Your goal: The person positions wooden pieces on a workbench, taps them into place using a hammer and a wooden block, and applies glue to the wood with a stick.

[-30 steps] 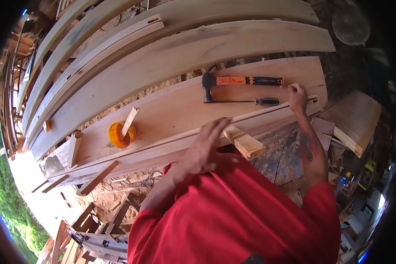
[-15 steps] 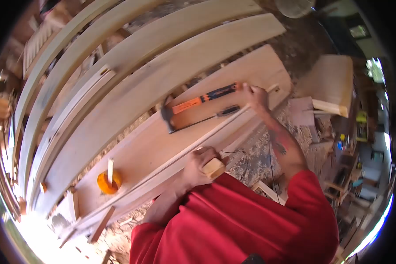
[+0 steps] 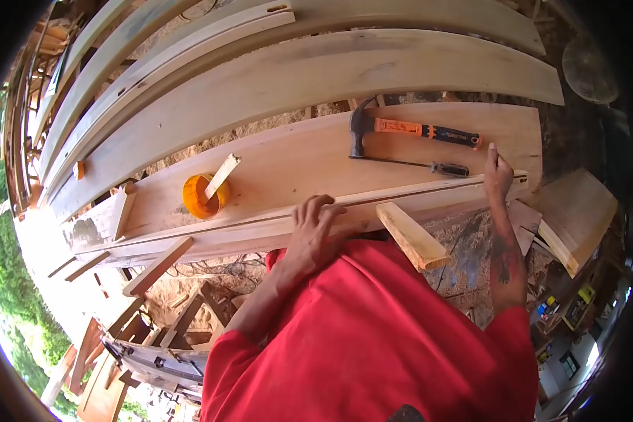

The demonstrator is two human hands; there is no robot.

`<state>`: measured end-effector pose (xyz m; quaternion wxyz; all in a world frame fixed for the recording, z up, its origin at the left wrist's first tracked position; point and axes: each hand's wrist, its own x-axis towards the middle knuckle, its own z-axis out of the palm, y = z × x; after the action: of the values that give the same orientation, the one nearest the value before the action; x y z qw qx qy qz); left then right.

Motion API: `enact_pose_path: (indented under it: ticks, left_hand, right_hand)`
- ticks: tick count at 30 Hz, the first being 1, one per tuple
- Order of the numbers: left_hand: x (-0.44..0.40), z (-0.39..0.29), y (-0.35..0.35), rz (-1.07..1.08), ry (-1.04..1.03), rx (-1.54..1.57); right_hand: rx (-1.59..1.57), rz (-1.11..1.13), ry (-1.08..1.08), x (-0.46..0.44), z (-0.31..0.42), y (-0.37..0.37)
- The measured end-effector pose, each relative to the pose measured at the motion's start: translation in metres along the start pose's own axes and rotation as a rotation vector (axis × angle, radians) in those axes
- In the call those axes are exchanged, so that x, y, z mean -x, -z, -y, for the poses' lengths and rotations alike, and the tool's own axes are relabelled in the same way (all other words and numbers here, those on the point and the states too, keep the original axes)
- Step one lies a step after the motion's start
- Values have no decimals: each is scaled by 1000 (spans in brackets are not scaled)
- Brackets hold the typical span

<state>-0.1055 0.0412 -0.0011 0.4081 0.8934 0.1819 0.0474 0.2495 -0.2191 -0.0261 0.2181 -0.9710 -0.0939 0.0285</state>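
A long narrow wooden strip (image 3: 260,224) with a dark groove runs along the near edge of a broad plank (image 3: 274,176). My left hand (image 3: 313,232) rests across the strip near its middle, fingers apart and bent over it. At the right end of the strip, my right hand (image 3: 498,174) is closed with one fingertip pointing up; whatever it may hold is hidden. On the plank beyond lie a claw hammer (image 3: 418,129) with an orange and black handle and a screwdriver (image 3: 408,164) with a dark handle.
A yellow-orange round container (image 3: 197,205) with a wood stick (image 3: 223,176) stands on the plank's left. A wooden block (image 3: 415,238) juts toward my body. Long curved boards (image 3: 316,70) lie beyond. Another board (image 3: 573,218) leans at right; shavings cover the ground.
The view has turned and shifted, so the bench lies more level. My left hand's fingers have spread over the strip, away from the wooden block. My right hand remains near the strip's right end.
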Motion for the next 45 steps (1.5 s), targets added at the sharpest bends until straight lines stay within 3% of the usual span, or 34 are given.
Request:
enact_pose_path:
  ticks: [10, 22, 24, 31, 32, 33, 37, 41, 45]
  left_hand:
    - [-40, -8, -34, 150, -223, 5]
    - [-46, -6, -58, 13, -263, 38]
    - [-45, -5, -59, -21, -292, 39]
    - [-33, 12, -56, -22, -313, 77]
    - [-29, 16, -47, 2, -303, 75]
    - [-25, 18, -37, 30, -290, 76]
    - [-10, 28, -11, 51, -253, 61]
    - [2, 37, -7, 20, -160, 53]
    - [1, 32, 0, 68, -248, 34]
  right_hand:
    - [-11, -31, -20, 1, -6, 0]
    - [-178, -99, 117, -8, -28, -14]
    - [-106, -29, 38, -6, -23, -8]
    - [-160, -136, 52, 13, -17, -17]
    - [-249, -242, 133, 21, -6, -24]
    - [-263, -92, 9, 27, -1, -19]
    - [-300, -17, -19, 51, 26, -21]
    - [-251, -100, 68, 58, 18, -42]
    - [-225, 1, 60, 57, 24, -30]
